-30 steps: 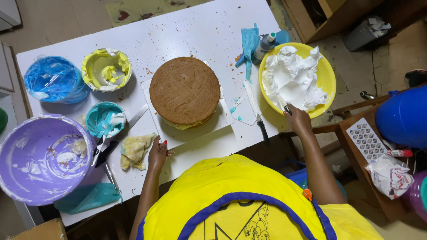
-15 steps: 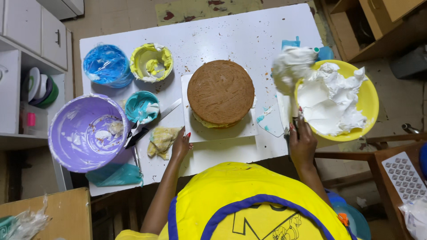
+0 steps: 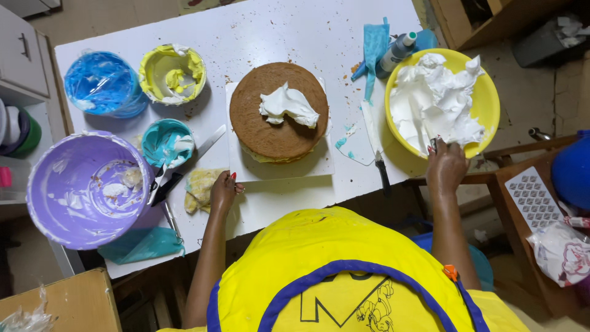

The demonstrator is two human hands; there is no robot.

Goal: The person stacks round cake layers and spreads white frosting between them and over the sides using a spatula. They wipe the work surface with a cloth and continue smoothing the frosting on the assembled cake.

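Now a dollop of white cream lies on the brown cake, which was bare half a second ago. Right hand fingers are clenched around a tool handle at the yellow bowl rim; the cake lies at ten o'clock from them. Left hand fingers rest released on the white board edge, nearer, with the cake at one o'clock.

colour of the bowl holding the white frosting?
Yellow bowl, by the right hand. Head view shows it plainly.
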